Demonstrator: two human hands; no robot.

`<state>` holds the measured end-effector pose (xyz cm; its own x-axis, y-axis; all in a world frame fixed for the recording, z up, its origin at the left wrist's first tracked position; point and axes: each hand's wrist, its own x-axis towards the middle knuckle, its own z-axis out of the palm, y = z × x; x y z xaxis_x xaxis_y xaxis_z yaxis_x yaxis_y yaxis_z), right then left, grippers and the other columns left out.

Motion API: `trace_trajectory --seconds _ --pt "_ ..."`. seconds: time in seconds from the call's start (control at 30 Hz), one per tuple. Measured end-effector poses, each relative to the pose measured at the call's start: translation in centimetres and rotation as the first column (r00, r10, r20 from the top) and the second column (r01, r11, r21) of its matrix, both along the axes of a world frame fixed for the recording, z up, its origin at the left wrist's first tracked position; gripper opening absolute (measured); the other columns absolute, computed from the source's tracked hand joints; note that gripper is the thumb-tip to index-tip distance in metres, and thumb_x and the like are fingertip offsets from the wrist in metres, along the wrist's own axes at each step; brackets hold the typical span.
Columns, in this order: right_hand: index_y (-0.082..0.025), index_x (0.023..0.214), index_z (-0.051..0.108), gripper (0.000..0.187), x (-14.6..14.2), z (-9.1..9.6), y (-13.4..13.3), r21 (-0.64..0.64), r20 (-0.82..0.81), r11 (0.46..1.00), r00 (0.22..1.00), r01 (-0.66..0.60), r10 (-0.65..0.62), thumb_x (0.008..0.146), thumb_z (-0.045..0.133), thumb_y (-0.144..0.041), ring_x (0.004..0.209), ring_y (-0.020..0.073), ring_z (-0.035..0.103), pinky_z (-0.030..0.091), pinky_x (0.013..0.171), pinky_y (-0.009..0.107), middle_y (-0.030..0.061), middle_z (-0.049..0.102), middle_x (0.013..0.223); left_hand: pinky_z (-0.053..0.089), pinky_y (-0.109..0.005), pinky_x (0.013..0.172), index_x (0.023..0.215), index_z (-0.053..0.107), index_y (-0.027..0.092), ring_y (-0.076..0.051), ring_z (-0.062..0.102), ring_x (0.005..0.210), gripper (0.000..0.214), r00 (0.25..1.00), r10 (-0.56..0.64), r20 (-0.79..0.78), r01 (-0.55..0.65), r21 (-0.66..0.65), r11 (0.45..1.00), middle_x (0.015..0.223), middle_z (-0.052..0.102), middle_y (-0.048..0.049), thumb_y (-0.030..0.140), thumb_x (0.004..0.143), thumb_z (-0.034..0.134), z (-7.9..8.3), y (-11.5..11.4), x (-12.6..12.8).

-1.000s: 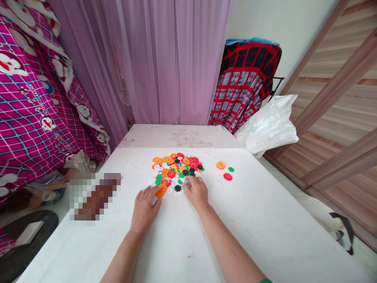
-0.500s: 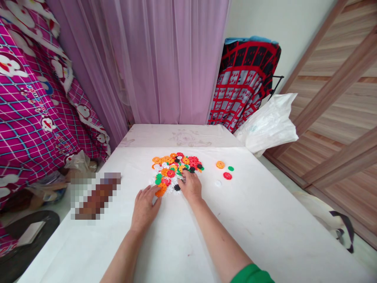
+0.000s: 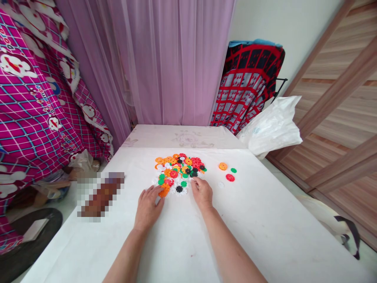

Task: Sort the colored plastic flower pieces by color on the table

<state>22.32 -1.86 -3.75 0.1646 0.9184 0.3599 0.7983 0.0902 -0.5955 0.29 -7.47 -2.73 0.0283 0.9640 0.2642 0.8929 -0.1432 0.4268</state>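
Observation:
A pile of notched plastic discs [image 3: 173,173] in orange, red, green, black and white lies on the white-covered table [image 3: 176,236]. At the pile's near left edge rests my left hand [image 3: 149,204], fingers apart, fingertips beside or on an orange disc [image 3: 164,190]. My right hand [image 3: 203,192] is at the right edge, its thumb and fingers closed in a pinch; whatever is between them is too small to make out. A black disc [image 3: 179,189] and a green disc [image 3: 183,184] lie between the hands.
Right of the pile lie a separate orange disc [image 3: 223,166], green disc [image 3: 233,170], red disc [image 3: 230,178] and white disc [image 3: 220,184]. A white plastic bag [image 3: 271,127] sits by the far right edge. A pixelated patch [image 3: 101,195] covers something at left.
My right hand has shifted right from the middle of the pile to its right edge, uncovering a green disc. My left hand stays by the orange disc. The view has shifted slightly.

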Motion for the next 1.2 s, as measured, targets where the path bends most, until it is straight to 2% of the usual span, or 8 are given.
trace_trajectory --seconds 0.1,0.2,0.27,0.43,0.73,0.87,1.1,1.2 --pt "-0.022 0.097 0.071 0.035 1.1 -0.1 -0.7 0.051 -0.087 0.999 0.996 -0.014 0.018 0.089 0.040 -0.037 0.083 0.0156 0.061 0.045 0.076 0.025 0.0053 0.069 0.098 0.033 -0.052 0.110 0.118 0.063 0.027 -0.026 0.050 0.128 0.035 1.000 -0.008 0.005 0.008 -0.007 1.000 0.128 0.064 -0.0053 0.027 0.086 0.048 0.0 0.0 0.0" --pt "-0.023 0.102 0.069 0.035 3.0 -0.3 -1.6 -0.026 -0.154 0.999 0.988 0.025 -0.029 0.086 0.042 -0.039 0.074 0.0155 0.062 0.046 0.073 0.027 0.0025 0.070 0.090 0.032 -0.052 0.111 0.118 0.063 0.027 -0.026 0.050 0.128 0.035 1.000 -0.011 0.009 0.011 -0.018 1.000 0.128 0.063 -0.0052 0.027 0.086 0.048 0.1 0.0 0.0" --pt "-0.024 0.105 0.067 0.034 4.7 -0.4 -2.2 -0.063 -0.142 0.997 0.988 0.055 -0.064 0.084 0.046 -0.040 0.071 0.0158 0.061 0.046 0.071 0.028 0.0009 0.070 0.085 0.033 -0.052 0.110 0.117 0.063 0.027 -0.026 0.050 0.128 0.035 1.000 -0.011 0.011 0.011 -0.017 1.000 0.128 0.064 -0.0051 0.027 0.086 0.047 0.1 0.0 0.0" --pt "-0.022 0.096 0.067 0.029 7.6 -0.3 -3.2 -0.028 -0.040 0.992 0.991 0.123 -0.124 0.082 0.045 -0.036 0.068 0.0145 0.059 0.045 0.068 0.028 0.0043 0.067 0.096 0.032 -0.052 0.110 0.118 0.063 0.027 -0.026 0.050 0.128 0.036 1.000 -0.009 0.009 0.009 -0.011 1.000 0.128 0.064 -0.0054 0.028 0.086 0.047 0.1 0.0 0.0" --pt "-0.026 0.098 0.062 0.022 6.0 0.1 -3.5 -0.100 0.147 0.991 0.987 0.086 -0.071 0.076 0.059 -0.029 0.084 0.0169 0.060 0.043 0.073 0.027 -0.0001 0.070 0.094 0.032 -0.052 0.110 0.118 0.063 0.027 -0.027 0.049 0.129 0.036 1.000 -0.016 0.000 0.016 -0.021 1.000 0.126 0.065 -0.0047 0.030 0.087 0.045 0.2 0.1 -0.1" --pt "-0.026 0.106 0.058 0.033 6.4 -0.1 -3.2 -0.086 0.059 0.990 0.993 0.108 -0.103 0.073 0.059 -0.029 0.080 0.0159 0.061 0.043 0.072 0.027 -0.0016 0.071 0.093 0.032 -0.052 0.110 0.118 0.063 0.026 -0.027 0.049 0.129 0.036 1.000 -0.026 -0.007 0.026 -0.024 0.999 0.127 0.065 -0.0047 0.032 0.088 0.044 0.0 0.2 -0.2" --pt "-0.021 0.115 0.051 0.052 11.4 0.3 -2.0 -0.029 -0.214 0.940 0.917 0.339 -0.337 0.069 0.059 -0.044 0.070 0.0164 0.060 0.043 0.066 0.029 0.0028 0.070 0.093 0.032 -0.051 0.110 0.120 0.062 0.026 -0.027 0.048 0.130 0.037 0.999 -0.028 -0.015 0.028 -0.021 0.999 0.129 0.063 -0.0048 0.033 0.089 0.043 -0.2 0.3 -0.4" --pt "-0.021 0.116 0.051 0.054 12.5 0.1 -1.7 -0.051 -0.221 0.939 0.913 0.341 -0.343 0.068 0.060 -0.046 0.068 0.0160 0.060 0.042 0.064 0.028 0.0016 0.070 0.090 0.032 -0.051 0.110 0.119 0.062 0.026 -0.027 0.049 0.129 0.036 1.000 -0.022 -0.015 0.021 -0.019 1.000 0.128 0.064 -0.0053 0.032 0.088 0.044 -0.2 0.3 -0.4"
